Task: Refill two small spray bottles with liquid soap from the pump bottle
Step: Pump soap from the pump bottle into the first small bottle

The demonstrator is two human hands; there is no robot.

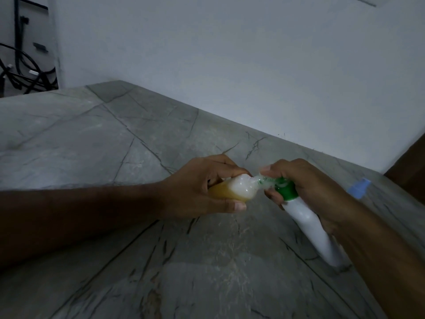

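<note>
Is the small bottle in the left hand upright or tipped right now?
Tipped. The small spray bottle lies nearly on its side in the left hand, its open neck toward the pump bottle nozzle; yellowish liquid sits inside.

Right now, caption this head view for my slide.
Left hand holds small bottle while right hand pumps soap from the pump bottle.

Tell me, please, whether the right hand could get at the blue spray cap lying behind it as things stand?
Probably not yet. The right hand grips the white pump bottle, its nozzle at the small bottle in the left hand. The blue cap lies bare on the counter, so only that grip hinders it.
</note>
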